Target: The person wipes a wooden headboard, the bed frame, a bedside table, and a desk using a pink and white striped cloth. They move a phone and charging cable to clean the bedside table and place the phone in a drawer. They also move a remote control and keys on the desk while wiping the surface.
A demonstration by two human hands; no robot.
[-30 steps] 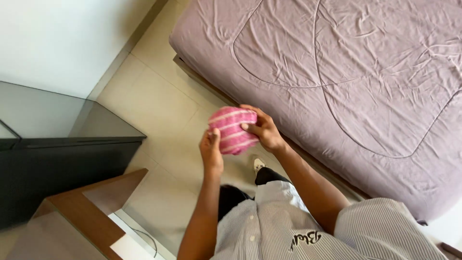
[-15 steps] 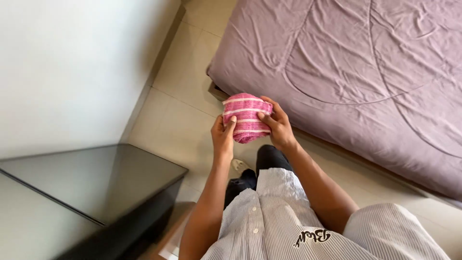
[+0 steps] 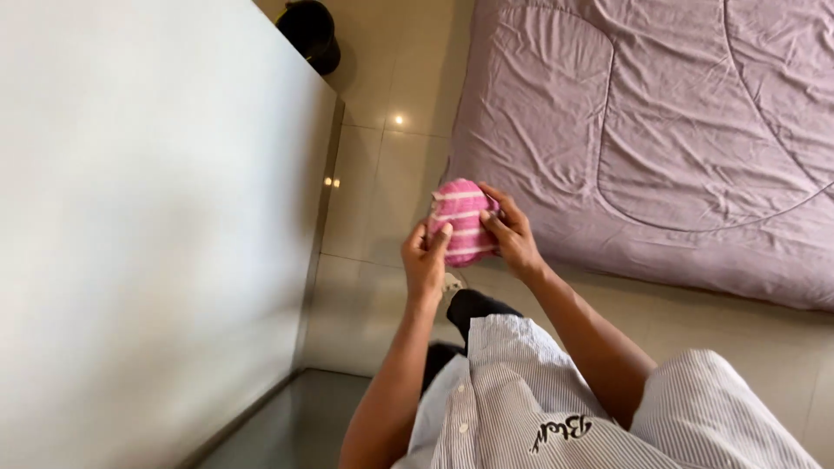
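Observation:
A rolled pink cloth with thin white stripes [image 3: 463, 217] is held in front of my chest, over the tiled floor. My left hand [image 3: 423, 259] grips its lower left side, thumb pressed on the front. On the cloth's right side, my right hand [image 3: 512, 234] wraps it with the fingers curled over the edge. Both hands are closed on the bundle. My striped shirt fills the bottom of the view.
A bed with a mauve quilted cover [image 3: 660, 130] lies to the right, its edge close to my right hand. A pale wall [image 3: 148, 217] fills the left. A black bin [image 3: 310, 33] stands on the beige tiled floor [image 3: 382, 156] at the top.
The view has swung left: the dark glass-topped cabinet has dropped out of sight and the wall fills the left. My hands still hold the pink cloth, now nearer the bed edge.

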